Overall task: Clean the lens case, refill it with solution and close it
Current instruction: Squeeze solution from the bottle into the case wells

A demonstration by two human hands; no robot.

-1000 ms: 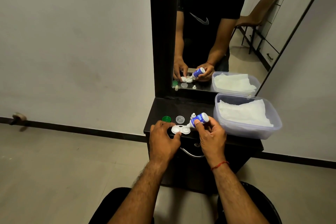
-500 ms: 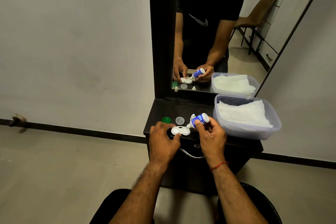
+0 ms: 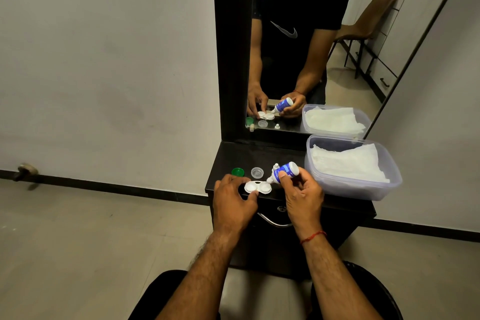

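Observation:
A white two-well lens case (image 3: 257,187) lies open near the front edge of the dark dresser top (image 3: 233,158). My left hand (image 3: 233,202) pinches the case's left side between thumb and fingers. In my right hand (image 3: 302,197) a small blue-and-white solution bottle (image 3: 284,171) is tipped down to the left, nozzle over the right well. Behind the case lie a green cap (image 3: 237,172) and a clear cap (image 3: 257,172). The bottle's small white cap (image 3: 275,166) stands just behind the bottle.
A clear plastic tub (image 3: 363,189) with a folded white cloth (image 3: 345,163) fills the right of the dresser top. A mirror (image 3: 298,47) rises behind and reflects the scene. A metal drawer handle (image 3: 272,222) sits below the front edge.
The bottle's tip has dipped slightly closer to the right well. Both hands otherwise hold the same places.

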